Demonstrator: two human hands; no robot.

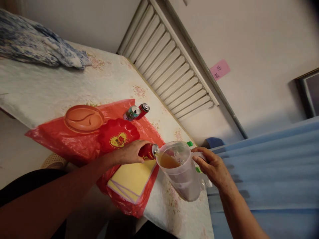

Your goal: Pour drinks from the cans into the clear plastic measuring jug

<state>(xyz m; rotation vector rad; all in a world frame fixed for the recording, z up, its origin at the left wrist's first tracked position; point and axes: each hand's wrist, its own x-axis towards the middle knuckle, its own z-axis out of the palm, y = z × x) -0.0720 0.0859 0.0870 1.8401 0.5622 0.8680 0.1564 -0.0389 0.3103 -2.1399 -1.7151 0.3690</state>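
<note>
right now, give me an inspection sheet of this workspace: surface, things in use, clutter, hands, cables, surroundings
Surface: floral tablecloth, partly covered by red plastic sheet
Things in use: red can tipped at the rim of the translucent pitcher, which is tilted and holds amber liquid
Clutter: orange dish, red scalloped tray, yellow cloths, two upright cans, patterned fabric; green caps behind pitcher, partly hidden
Hands: left grips the can; right holds the pitcher's handle
Cables: nothing seen
Surroundings: radiator, pink note on wall, blue curtain
</note>
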